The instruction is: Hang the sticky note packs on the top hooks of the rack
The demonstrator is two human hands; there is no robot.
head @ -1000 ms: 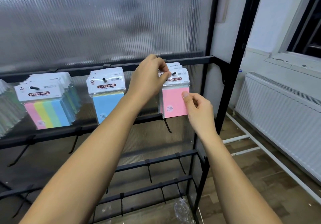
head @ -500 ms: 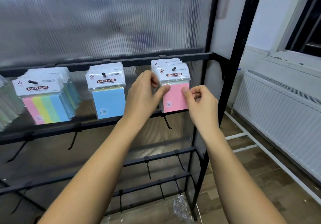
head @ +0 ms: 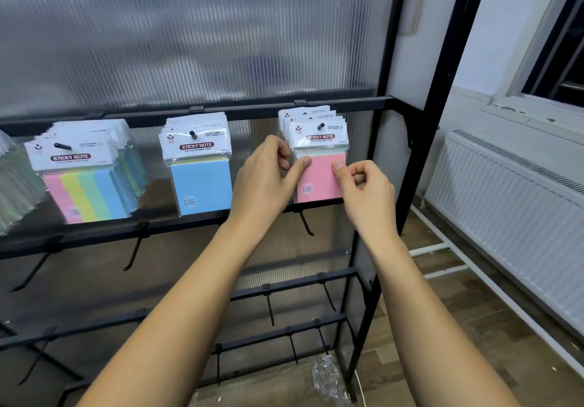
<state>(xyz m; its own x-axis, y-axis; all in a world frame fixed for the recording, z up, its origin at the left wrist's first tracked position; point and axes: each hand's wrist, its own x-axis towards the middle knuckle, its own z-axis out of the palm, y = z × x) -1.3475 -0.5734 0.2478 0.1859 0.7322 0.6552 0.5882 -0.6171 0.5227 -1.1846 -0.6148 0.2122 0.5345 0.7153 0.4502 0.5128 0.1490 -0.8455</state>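
A pink sticky note pack in clear plastic with a white "STICKY NOTE" header [head: 320,179] hangs at the front of a stack on the rightmost top hook [head: 320,126] of the black metal rack [head: 373,185], directly between the two hands. The left hand [head: 265,182] sits just left of the pack, its thumb lying on the pack's upper left edge and its fingers curled beside that edge, while the right hand [head: 363,190] is just right of it, thumb pressed on the pink face near the right edge with the other fingers curled in, holding nothing. On the same top bar, a blue sticky note pack [head: 200,176] hangs on the middle hook and a striped multicolour sticky note pack [head: 85,192] hangs further left, both well apart from the hands.
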